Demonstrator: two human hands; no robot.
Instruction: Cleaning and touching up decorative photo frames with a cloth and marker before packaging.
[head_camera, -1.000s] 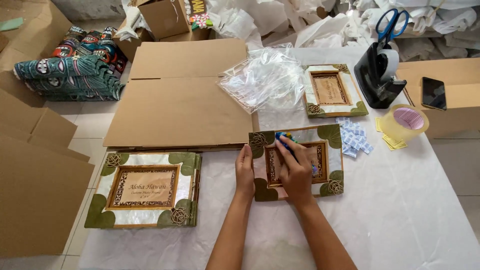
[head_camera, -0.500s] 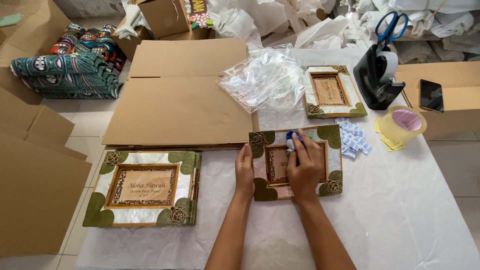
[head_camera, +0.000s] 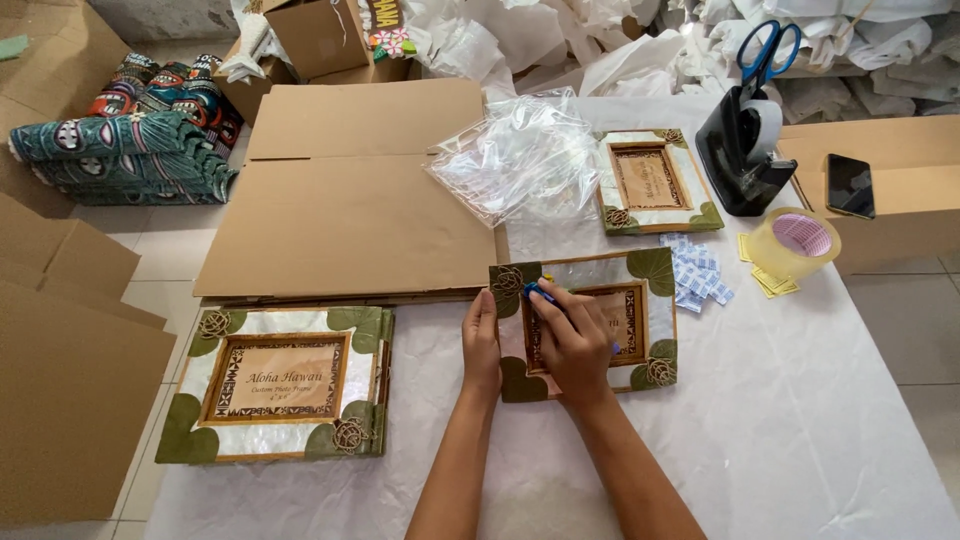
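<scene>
A packing room with crumpled white paper heaped behind and flattened brown cardboard sheets (head_camera: 350, 190) alongside; the table (head_camera: 800, 430) is covered in white paper. At its near middle lies a small rectangular picture frame with pearly shell facing, green leaf corners and a carved wooden inner border (head_camera: 655, 290). The left hand (head_camera: 482, 340) rests flat, fingers extended, along its left edge. The right hand (head_camera: 575, 340) is curled over the centre, pinching a small blue object (head_camera: 540, 293); what it is I cannot tell. The frame looks stiff and light, its shell face likely brittle and slick, so the outer edges seem safest to grip.
</scene>
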